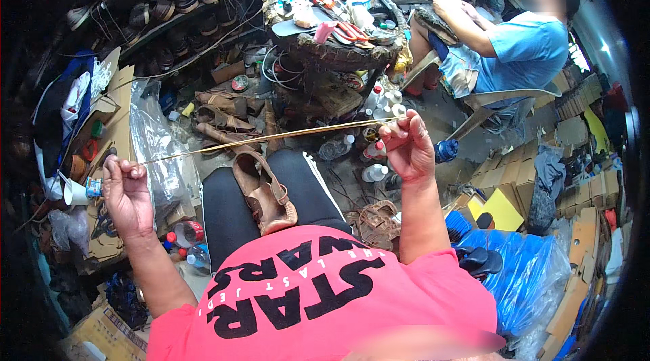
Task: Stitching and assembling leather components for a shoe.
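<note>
A thin tan strip (271, 137) runs stretched nearly straight across the space over my lap, slightly higher at its right end. The fingers of my left hand (128, 195) pinch one end. My right hand (411, 148) is raised, with thumb and fingers pinching the other end. Whether the strip is leather or cord, I cannot tell. Below it, a brown leather sandal (276, 207) with a strap rests on my dark-trousered thighs, touched by neither hand.
A cluttered round worktable (332, 46) bearing pliers and other tools stands ahead. A seated person in a blue shirt (531, 46) holds something white at the right. Bottles (374, 172), leather pieces (227, 114) and cardboard (112, 127) crowd around me; shoes line the far shelves.
</note>
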`<state>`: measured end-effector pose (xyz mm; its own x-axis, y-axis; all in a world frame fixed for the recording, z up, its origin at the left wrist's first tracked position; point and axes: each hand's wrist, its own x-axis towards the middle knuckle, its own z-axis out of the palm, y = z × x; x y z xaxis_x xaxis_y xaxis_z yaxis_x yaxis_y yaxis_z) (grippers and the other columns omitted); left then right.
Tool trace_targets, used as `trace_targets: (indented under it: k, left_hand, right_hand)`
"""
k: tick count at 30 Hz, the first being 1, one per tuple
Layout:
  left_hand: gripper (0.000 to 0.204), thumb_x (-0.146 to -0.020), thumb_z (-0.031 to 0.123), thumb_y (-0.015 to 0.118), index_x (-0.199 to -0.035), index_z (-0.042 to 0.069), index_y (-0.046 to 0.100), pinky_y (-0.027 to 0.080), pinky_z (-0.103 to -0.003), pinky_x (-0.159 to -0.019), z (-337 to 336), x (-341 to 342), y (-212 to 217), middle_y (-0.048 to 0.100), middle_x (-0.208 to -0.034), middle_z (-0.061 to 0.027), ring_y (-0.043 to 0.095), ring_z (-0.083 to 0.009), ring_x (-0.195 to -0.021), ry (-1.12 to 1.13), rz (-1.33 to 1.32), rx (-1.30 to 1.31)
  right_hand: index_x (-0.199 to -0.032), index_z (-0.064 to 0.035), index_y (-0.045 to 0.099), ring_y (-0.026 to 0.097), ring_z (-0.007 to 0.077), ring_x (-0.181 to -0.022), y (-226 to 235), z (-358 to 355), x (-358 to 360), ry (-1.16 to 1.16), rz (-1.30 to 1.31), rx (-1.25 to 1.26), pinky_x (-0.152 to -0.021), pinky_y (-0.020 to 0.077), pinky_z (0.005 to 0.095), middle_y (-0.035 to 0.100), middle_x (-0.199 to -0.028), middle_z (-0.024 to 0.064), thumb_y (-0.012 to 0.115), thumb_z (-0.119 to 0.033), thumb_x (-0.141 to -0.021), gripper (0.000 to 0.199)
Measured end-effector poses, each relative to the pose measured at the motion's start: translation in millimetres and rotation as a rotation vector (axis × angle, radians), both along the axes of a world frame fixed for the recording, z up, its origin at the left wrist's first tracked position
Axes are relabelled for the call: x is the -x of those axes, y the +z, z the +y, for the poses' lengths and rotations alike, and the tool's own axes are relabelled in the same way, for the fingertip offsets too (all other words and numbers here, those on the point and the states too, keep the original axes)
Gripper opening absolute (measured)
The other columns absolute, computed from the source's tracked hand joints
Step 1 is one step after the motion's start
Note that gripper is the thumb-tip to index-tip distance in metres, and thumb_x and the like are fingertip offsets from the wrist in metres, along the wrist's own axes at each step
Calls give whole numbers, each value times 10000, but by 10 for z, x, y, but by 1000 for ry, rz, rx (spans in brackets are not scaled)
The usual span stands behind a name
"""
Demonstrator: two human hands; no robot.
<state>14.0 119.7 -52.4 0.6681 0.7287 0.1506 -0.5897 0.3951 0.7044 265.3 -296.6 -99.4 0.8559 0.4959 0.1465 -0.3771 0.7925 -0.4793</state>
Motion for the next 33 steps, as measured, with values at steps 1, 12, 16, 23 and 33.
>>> trace_targets:
  k: [1, 12, 16, 23, 33]
  left_hand:
    - [141, -969, 133, 549, -1067, 34, 567, 437, -264, -716, -16, -17, -9, 590, -894, -55, 516, -129, -770, -82, -30, -51]
    - [169, -884, 98, 664, -1047, 57, 645, 471, -267, -752, -51, -85, -142, 690, -980, -79, 594, -138, -791, 33, 95, -97]
    - [150, -882, 102, 668, -1025, 63, 643, 475, -277, -763, -46, -88, -140, 682, -989, -89, 599, -148, -808, 69, 74, -105]
    - [119, -943, 153, 595, -1025, 71, 572, 489, -300, -797, -97, -94, -139, 665, -1023, -110, 616, -168, -840, 86, 95, -137]
    - [89, -997, 198, 501, -1021, 116, 524, 503, -330, -772, -262, -229, -183, 660, -1012, -110, 656, -226, -859, 53, 142, -27]
  right_hand:
    - [-1058, -98, 683, 548, 106, -698, -4, -17, -19, -38, -24, 22, -788, 460, 363, 689, -920, 25, 638, -178, -911, 173]
    - [-1126, -51, 626, 590, 141, -738, 74, -154, -50, -276, -85, 276, -585, 512, 282, 660, -945, 63, 548, -263, -971, 274]
    - [-1162, -50, 600, 601, 141, -750, 62, -145, -42, -337, -137, 358, -494, 484, 247, 651, -975, 73, 521, -283, -984, 303]
    - [-1013, -29, 601, 563, 156, -739, 51, -139, -51, -289, -110, 285, -748, 468, 353, 655, -922, 84, 497, -275, -994, 267]
    - [-939, -109, 577, 565, 134, -709, 111, -35, -33, -193, -40, 85, -708, 438, 327, 630, -824, 29, 469, -314, -1002, 240]
